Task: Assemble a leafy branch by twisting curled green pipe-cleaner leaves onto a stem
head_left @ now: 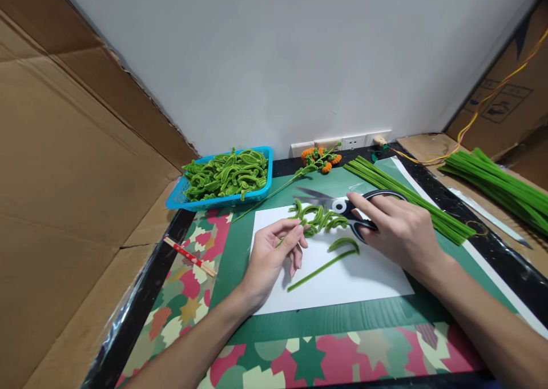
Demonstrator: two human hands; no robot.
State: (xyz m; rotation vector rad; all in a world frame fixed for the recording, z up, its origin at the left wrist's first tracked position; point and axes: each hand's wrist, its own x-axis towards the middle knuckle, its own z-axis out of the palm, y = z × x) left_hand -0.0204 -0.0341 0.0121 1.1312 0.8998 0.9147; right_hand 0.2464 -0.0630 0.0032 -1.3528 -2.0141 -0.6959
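- Centre right: right hand (400, 227) grips black-handled scissors (339, 206), blades parted.
- Centre: left hand (270, 253) half-curled; cannot tell its hold.
- Green curls (317, 217) lie between them.

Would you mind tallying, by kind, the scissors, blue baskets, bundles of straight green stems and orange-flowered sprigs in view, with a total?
Scissors: 1
Blue basket: 1
Bundles of straight green stems: 2
Orange-flowered sprig: 1
Total: 5
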